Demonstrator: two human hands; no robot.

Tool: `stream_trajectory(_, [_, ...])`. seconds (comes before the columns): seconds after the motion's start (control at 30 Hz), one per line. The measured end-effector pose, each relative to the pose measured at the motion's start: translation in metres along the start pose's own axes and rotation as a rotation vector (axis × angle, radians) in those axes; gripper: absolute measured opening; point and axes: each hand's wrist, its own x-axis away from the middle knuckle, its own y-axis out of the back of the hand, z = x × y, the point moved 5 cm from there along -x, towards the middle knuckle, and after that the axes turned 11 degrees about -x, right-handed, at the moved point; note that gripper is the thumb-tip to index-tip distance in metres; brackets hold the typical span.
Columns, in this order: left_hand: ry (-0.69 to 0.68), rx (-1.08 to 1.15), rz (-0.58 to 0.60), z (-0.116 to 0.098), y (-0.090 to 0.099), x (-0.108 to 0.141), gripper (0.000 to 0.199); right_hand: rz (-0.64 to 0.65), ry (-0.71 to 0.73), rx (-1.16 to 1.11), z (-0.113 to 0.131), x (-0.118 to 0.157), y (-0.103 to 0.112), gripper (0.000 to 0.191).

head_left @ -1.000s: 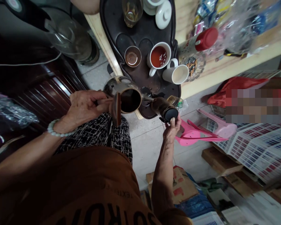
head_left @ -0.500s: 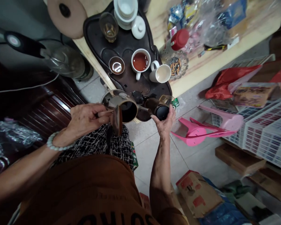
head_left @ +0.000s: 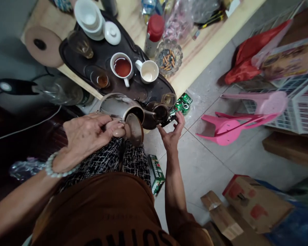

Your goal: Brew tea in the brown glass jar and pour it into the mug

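Observation:
My left hand is closed around the round knob of a brownish lid. The lid is tilted beside the mouth of a shiny metal teapot, whose spout points right toward a dark glass jar at the tray's near end. Whether my left hand also touches the pot's handle cannot be seen. Between the thumb and fingers of my right hand is a black lid, seen nearly edge-on next to the jar. A small glass stands just behind it.
The dark tea tray holds a mug of red tea, a pale mug, glasses and a white lidded bowl. An ashtray is beside it. Green cans and pink stools are right; a Heineken box is below.
The black lid has turned from facing up to edge-on in my right hand, showing the dark jar's mouth. The brownish lid has swung to face more upward. The camera view has shifted.

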Motion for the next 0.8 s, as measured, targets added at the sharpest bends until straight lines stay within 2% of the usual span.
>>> stream_trajectory(0.1, [-0.186, -0.184, -0.124, -0.017, 0.013, -0.007, 0.069, -0.024, -0.056, -0.071, -0.002, 0.010, -0.004, 0.077])
stream_trajectory(0.2, [-0.377, -0.351, -0.215, -0.036, 0.024, -0.013, 0.068, -0.072, -0.052, -0.142, -0.001, 0.016, -0.011, 0.076])
stream_trajectory(0.3, [-0.511, -0.536, -0.229, -0.051, 0.031, -0.015, 0.056, -0.112, -0.031, -0.188, 0.002, 0.018, -0.021, 0.075])
stream_trajectory(0.4, [-0.548, -0.673, -0.194, -0.061, 0.039, -0.017, 0.042, -0.122, -0.028, -0.196, 0.005, 0.018, -0.031, 0.076])
stream_trajectory(0.53, [-0.636, -0.706, -0.129, -0.076, 0.047, -0.024, 0.032, -0.161, -0.069, -0.280, 0.007, 0.019, -0.044, 0.076])
stream_trajectory(0.67, [-0.650, -0.785, -0.129, -0.086, 0.051, -0.034, 0.039, -0.187, -0.091, -0.367, 0.009, 0.019, -0.052, 0.075])
stream_trajectory(0.8, [-0.604, -0.827, 0.028, -0.092, 0.051, -0.042, 0.053, -0.189, -0.080, -0.359, 0.010, 0.016, -0.054, 0.076])
